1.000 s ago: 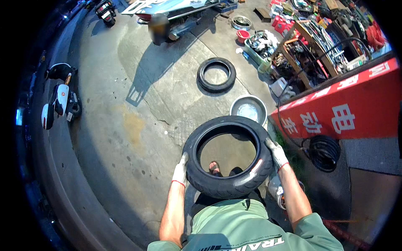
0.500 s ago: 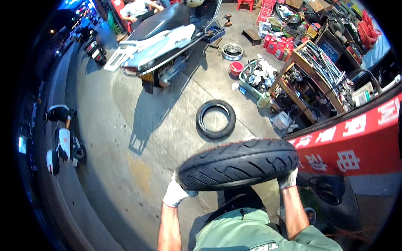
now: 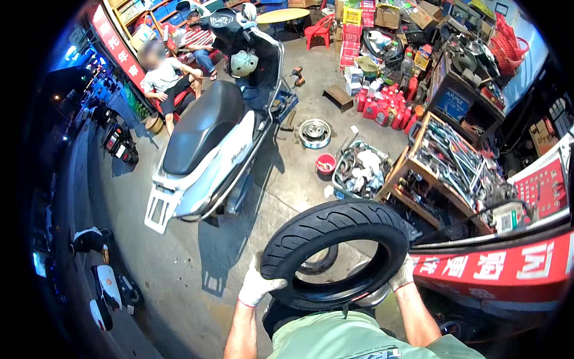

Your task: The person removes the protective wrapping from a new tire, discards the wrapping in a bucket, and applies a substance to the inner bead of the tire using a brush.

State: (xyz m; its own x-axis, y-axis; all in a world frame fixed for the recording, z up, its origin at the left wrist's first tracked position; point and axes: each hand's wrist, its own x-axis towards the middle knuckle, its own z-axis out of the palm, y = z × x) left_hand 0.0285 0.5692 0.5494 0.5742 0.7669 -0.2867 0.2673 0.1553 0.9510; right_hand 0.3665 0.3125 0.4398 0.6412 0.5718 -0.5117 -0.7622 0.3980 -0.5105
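"So, start me at the far left — what's there?"

"A small white scooter [image 3: 109, 287], then a seated person [image 3: 161, 81] in a pale top, then a bigger white scooter [image 3: 206, 119] with a black seat."

"And next?"

"The white-gloved left hand [image 3: 260, 286], clasping the left side of a black tire [image 3: 336, 222], its thumb laid over the sidewall."

"Where exactly is that tire?"

"Held up off the floor [image 3: 161, 287], in front of the wearer's green shirt [image 3: 326, 335], tilted, grooved tread showing along its far side. Through the opening, part of a second tire [image 3: 326, 263] shows, lying lower down."

"Are both hands on it?"

"Yes, the right hand [image 3: 403, 275] grips the right edge — its fingertips are hidden, so I can't tell how they're set."

"Further right?"

"A wooden rack [image 3: 421, 164] crowded with metal tools [image 3: 454, 149], then a red banner [image 3: 478, 272]."
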